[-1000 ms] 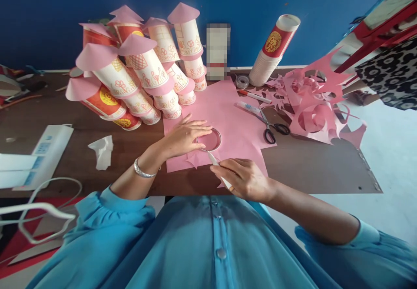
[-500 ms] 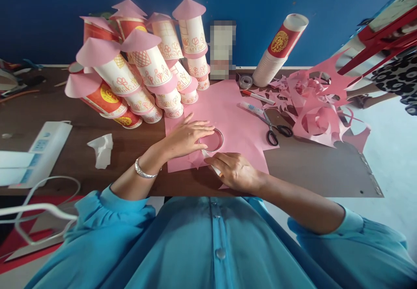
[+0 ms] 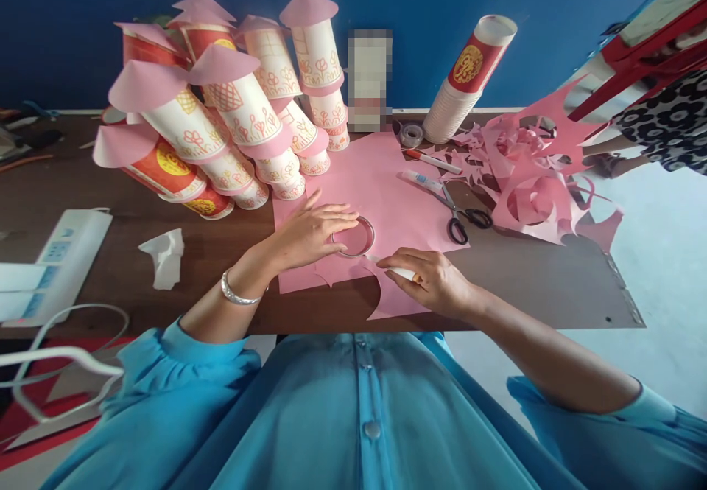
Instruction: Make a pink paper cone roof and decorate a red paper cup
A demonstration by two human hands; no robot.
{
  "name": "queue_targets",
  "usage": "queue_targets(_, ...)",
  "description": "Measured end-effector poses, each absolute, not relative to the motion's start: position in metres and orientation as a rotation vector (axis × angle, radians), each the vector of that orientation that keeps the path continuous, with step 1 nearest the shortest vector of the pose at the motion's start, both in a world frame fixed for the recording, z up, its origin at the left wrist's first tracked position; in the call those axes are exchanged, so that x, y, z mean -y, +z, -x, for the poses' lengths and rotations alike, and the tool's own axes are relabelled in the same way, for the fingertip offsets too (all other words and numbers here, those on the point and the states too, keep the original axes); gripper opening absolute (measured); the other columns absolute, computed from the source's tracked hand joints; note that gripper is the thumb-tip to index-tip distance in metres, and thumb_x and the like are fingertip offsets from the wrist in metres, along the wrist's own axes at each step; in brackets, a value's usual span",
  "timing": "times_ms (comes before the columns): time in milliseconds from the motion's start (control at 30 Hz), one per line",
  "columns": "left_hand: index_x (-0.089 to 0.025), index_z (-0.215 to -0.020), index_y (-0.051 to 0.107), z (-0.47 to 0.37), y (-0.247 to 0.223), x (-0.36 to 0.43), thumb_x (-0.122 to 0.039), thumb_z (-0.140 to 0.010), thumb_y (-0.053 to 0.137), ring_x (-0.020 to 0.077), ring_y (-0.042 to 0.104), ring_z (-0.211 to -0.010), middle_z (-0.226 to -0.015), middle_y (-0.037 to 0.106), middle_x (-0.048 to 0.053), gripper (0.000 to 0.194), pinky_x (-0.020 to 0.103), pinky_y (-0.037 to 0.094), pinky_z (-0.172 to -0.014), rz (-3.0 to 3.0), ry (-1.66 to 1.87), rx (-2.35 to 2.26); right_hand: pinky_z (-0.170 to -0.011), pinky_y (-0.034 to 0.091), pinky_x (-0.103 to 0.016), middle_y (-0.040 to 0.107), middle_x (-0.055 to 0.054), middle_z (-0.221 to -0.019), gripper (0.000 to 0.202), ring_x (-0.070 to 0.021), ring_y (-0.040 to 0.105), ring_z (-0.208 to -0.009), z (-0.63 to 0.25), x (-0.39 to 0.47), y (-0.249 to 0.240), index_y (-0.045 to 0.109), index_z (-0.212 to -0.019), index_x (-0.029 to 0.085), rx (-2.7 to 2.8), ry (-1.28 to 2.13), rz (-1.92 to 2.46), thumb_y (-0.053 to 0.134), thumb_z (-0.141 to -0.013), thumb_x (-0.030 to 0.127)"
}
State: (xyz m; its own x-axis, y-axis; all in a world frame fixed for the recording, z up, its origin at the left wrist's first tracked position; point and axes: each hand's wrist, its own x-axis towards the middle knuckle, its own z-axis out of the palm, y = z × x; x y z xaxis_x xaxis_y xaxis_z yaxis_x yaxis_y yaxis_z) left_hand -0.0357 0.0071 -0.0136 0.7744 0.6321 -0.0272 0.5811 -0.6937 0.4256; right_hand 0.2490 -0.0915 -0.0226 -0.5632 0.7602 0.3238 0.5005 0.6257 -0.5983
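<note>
Pink paper sheet [image 3: 401,214] lies on the brown table [image 3: 541,284] before the person, its near edge bearing a curved cut. Right hand [image 3: 434,280]: fingers closed around a white pen-like tool [image 3: 402,273], tip just beside the ring's near rim. Left hand [image 3: 317,232]: fingers spread, lying over the left side of the ring [image 3: 373,237] on the sheet. Tracing appears under way; whether a line is marked cannot be told. Paper inside the ring looks uncut, and much of the sheet remains whole. Scissors [image 3: 454,216] lie unused at its right, beside a glue tube [image 3: 424,180]. Pink offcuts [image 3: 544,197] with rounded gaps indicate earlier cutting. Beyond, paper-cup towers [image 3: 246,118] stand with cone roofs fitted; a cup stack [image 3: 453,110] has none.
</note>
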Motion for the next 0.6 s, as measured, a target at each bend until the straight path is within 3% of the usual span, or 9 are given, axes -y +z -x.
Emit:
queue_targets(367,-0.026,-0.146,0.069,0.034,-0.013,-0.008,-0.043,-0.104,0.065,0.0301,0.056,-0.153,-0.157,0.065,0.010,0.045,0.067,0.002,-0.138,-2.562,0.152,-0.923,-0.063,0.059,-0.026,0.080,-0.005,-0.095,0.021,-0.0150,0.072,-0.071,-0.261,0.087,-0.014,0.077,-0.118,0.022,2.074,0.579,1.022,0.061,-0.104,0.019)
queue_targets(600,-0.029,-0.141,0.071,0.032,-0.013,-0.007,-0.033,-0.098,0.073,0.0296,0.059,-0.150,-0.155,0.068,0.007,0.043,0.067,0.007,-0.138,-2.595,0.182,-0.939,-0.074,0.066,-0.033,0.080,-0.007,-0.102,0.030,-0.0211,0.079,-0.089,-0.259,0.101,-0.008,0.072,-0.129,0.027,2.041,0.288,1.028,0.062,-0.104,0.014)
